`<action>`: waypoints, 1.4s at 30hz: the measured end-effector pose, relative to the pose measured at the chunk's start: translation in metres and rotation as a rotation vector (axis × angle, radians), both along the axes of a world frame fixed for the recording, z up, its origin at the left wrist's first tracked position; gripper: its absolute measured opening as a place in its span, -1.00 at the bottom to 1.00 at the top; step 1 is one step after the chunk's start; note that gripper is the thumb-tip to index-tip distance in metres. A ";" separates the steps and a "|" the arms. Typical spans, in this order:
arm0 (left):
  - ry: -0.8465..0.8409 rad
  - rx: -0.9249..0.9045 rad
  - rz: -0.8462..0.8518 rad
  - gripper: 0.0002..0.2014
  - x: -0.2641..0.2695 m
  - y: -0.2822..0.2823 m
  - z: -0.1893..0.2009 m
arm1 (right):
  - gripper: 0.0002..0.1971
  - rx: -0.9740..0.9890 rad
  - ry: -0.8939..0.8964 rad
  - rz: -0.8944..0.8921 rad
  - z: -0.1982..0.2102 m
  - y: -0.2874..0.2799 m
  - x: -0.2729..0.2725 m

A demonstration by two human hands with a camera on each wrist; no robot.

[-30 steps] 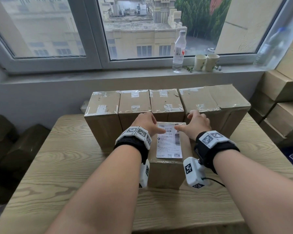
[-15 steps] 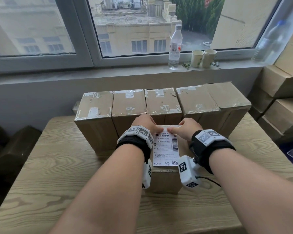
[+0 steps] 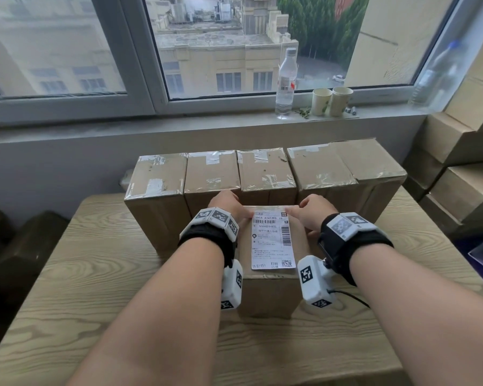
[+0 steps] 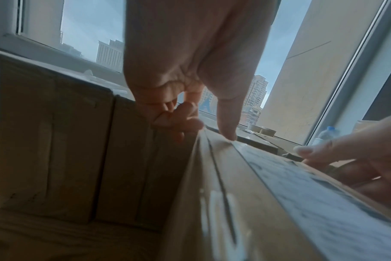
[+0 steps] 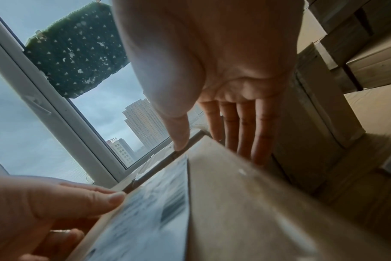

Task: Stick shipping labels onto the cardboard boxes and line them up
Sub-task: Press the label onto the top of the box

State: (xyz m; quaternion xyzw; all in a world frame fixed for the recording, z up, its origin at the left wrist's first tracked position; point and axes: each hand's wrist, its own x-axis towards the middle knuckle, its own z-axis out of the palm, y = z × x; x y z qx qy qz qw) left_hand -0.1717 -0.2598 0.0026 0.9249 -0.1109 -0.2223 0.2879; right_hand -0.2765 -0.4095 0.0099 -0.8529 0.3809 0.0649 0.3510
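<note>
Your left hand (image 3: 226,203), at the far-left corner of the front box (image 3: 268,293): thumb on top, fingers curled against its side, gripping it. Shipping label (image 3: 272,240), flat atop that box: "190A A161-BB", barcodes, QR code. Your right hand (image 3: 314,210), at its far-right corner: thumb on top, fingers straight down the side, unclenched.

Packing room — cardboard boxes (image 3: 265,174), wooden table (image 3: 95,274)

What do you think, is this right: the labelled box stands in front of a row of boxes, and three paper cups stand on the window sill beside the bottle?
Not quite. The head view shows two paper cups, not three, on the window sill beside the bottle. The rest is right: the labelled box stands in front of the row of boxes.
</note>
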 end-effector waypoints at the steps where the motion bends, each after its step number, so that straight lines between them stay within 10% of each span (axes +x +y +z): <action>1: 0.009 0.003 0.007 -0.45 -0.003 0.002 0.002 | -0.50 -0.001 -0.002 0.003 0.002 0.001 -0.003; 13: 0.198 0.073 -0.105 -0.22 -0.049 0.018 -0.004 | -0.24 -0.032 0.118 0.183 0.001 0.031 -0.035; 23: 0.207 0.138 -0.243 0.65 -0.060 0.030 -0.008 | 0.36 0.068 0.131 0.267 -0.007 0.032 -0.045; 31: 0.361 -0.031 -0.253 0.08 -0.057 0.040 -0.005 | 0.14 0.146 0.150 0.269 0.005 0.026 -0.054; 36: 0.362 -0.104 -0.259 0.17 -0.063 0.045 -0.008 | 0.17 0.174 0.108 0.272 0.001 0.024 -0.057; 42: 0.231 -0.117 -0.153 -0.61 -0.074 0.039 -0.003 | -0.33 0.088 0.024 0.218 -0.003 0.024 -0.057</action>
